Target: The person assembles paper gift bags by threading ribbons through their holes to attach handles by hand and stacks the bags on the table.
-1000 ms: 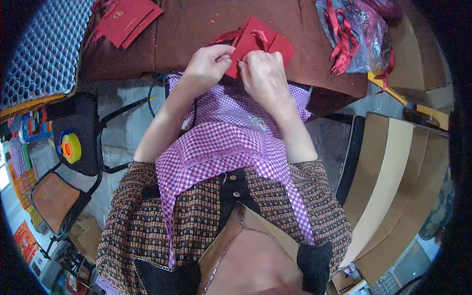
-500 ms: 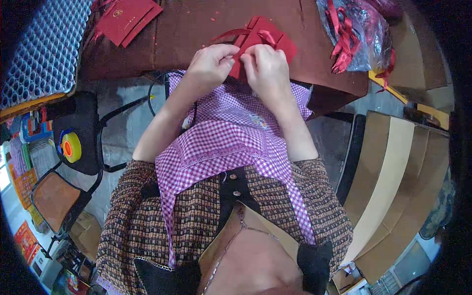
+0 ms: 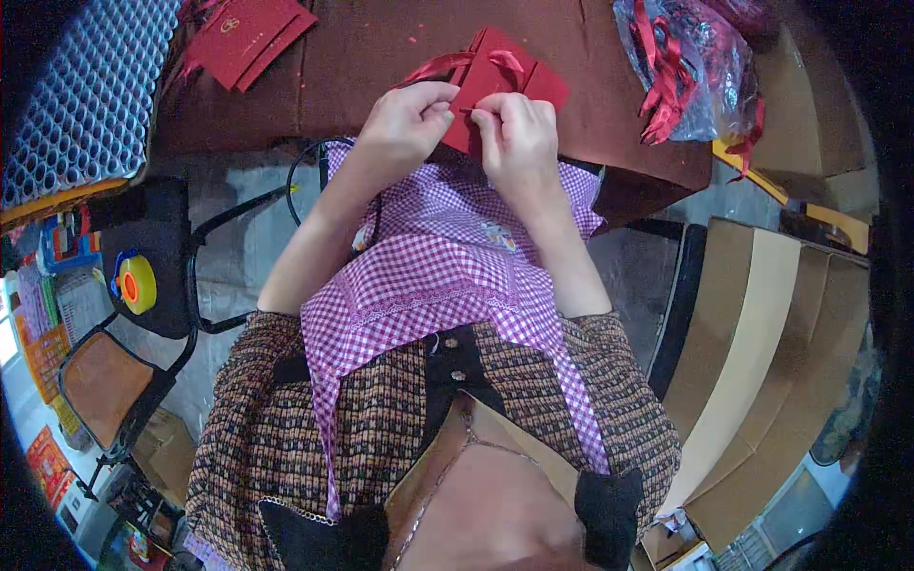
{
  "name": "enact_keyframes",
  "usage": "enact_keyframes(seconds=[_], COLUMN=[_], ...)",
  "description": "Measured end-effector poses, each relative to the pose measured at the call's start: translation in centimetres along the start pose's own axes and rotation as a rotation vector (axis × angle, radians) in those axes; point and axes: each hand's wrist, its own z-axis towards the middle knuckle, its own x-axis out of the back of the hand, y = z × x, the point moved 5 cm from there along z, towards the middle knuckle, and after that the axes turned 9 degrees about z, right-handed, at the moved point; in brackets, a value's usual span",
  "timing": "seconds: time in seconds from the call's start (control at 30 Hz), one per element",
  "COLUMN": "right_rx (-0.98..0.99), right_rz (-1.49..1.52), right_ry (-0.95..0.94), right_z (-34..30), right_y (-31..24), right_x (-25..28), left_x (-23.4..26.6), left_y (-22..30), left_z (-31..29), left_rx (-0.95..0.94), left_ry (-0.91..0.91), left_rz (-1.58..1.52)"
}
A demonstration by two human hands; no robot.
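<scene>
The red card stack (image 3: 487, 80) lay slantwise on the tabletop (image 3: 362, 57), beneath and just beyond the fingers (image 3: 505, 102), nearer the right hand (image 3: 522, 141), which overlapped it, than the left hand (image 3: 402, 131) at its left edge, both pinched closed, any held item indiscernible.

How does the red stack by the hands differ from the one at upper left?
The left hand and right hand are at the near stack; neither touches the upper-left stack. A ribbon lies on the near stack; the upper-left stack shows a gold mark. Both are red.
</scene>
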Motion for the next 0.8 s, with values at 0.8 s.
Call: enact_keyframes(seconds=[0.8], right_rx=[-0.024], right_rz=[-0.036], right_ry=[-0.177], right_z=[0.6], right_y=[-1.0], right_x=[0.4], left_x=[-0.1], left_y=[1.5], left_z=[-0.5], left_rx=[-0.131], left_ry=[0.088], left_rz=[0.162])
